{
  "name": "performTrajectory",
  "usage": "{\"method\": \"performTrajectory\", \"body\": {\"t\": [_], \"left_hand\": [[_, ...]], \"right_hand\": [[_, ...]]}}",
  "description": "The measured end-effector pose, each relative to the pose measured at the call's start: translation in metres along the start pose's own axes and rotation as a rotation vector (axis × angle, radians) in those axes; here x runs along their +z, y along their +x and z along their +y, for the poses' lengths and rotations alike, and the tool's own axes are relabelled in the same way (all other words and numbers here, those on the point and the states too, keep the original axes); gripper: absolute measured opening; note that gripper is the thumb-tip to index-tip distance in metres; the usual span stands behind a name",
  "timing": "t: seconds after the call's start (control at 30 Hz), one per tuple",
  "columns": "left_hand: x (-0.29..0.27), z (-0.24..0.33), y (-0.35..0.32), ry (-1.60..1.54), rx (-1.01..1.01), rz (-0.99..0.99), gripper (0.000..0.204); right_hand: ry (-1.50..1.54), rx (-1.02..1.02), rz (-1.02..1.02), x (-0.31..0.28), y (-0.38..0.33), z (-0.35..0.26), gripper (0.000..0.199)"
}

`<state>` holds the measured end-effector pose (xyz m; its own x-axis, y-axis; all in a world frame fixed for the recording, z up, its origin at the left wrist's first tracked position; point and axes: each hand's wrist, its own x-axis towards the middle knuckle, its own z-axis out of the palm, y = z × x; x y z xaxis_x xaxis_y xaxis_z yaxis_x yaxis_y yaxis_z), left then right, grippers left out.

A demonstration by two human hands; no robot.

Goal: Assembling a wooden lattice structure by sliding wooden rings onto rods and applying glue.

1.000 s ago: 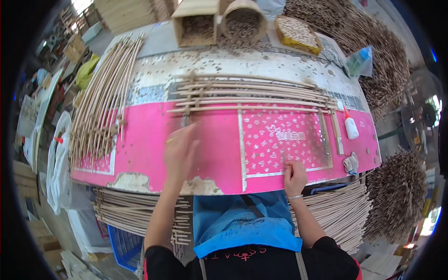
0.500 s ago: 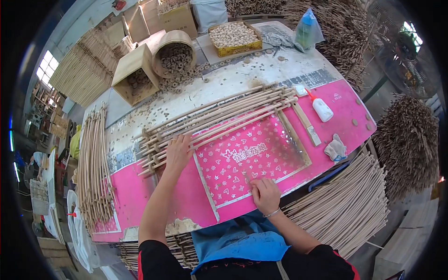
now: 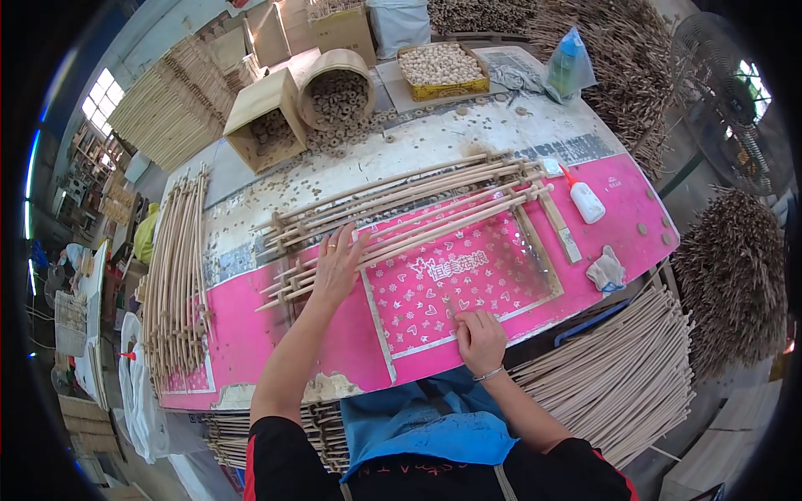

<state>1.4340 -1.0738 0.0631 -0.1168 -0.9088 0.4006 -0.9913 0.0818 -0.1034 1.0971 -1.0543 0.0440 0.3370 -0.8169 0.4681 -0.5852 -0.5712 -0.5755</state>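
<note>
Apron (image 3: pixel 430 438), blue, stained | black short-sleeved shirt (image 3: pixel 555 476), red-trimmed, flanking apron | silvery bracelet (image 3: pixel 489 375), right of apron | ring (image 3: pixel 332 245), left of apron

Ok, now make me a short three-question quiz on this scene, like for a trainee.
1. What is the left hand on? A: the glove; B: the wooden rods; C: the fan.

2. True or false: the yellow tray of pale balls sits toward the far side of the table.

3. Fill in the colour: the white bottle is on a ____ covering.

Key: 1. B; 2. True; 3. pink.
</note>
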Motion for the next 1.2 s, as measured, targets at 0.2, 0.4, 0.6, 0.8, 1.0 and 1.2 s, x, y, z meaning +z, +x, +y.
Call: {"method": "performTrajectory", "body": {"t": [0.2,0.4,0.6,0.8,1.0,1.2], "left_hand": [[0.015,-0.003,-0.003,0.037,-0.065,-0.148,0.078],[0.013,0.008,-0.006,0.184,-0.047,-0.104,0.061],[-0.062,0.01,-0.055,0.221,-0.146,0.001,0.062],[-0.208,0.04,-0.271,0.184,-0.751,0.228,0.057],[-0.247,0.176,-0.489,0.386,-1.537,0.451,0.051],[-0.16,0.221,-0.636,0.468,-2.106,0.425,0.052]], "right_hand": [[-0.003,0.005,-0.009,0.0,0.0,-0.001,0.008],[-0.013,-0.003,0.001,0.003,-0.002,0.0,0.008],[0.028,0.023,-0.067,0.009,-0.012,0.009,0.015],[-0.108,-0.135,-0.104,0.014,-0.014,0.016,0.016],[-0.114,-0.138,-0.164,0.018,-0.013,0.036,0.022],[-0.085,-0.12,-0.198,0.021,-0.009,0.052,0.023]]}}
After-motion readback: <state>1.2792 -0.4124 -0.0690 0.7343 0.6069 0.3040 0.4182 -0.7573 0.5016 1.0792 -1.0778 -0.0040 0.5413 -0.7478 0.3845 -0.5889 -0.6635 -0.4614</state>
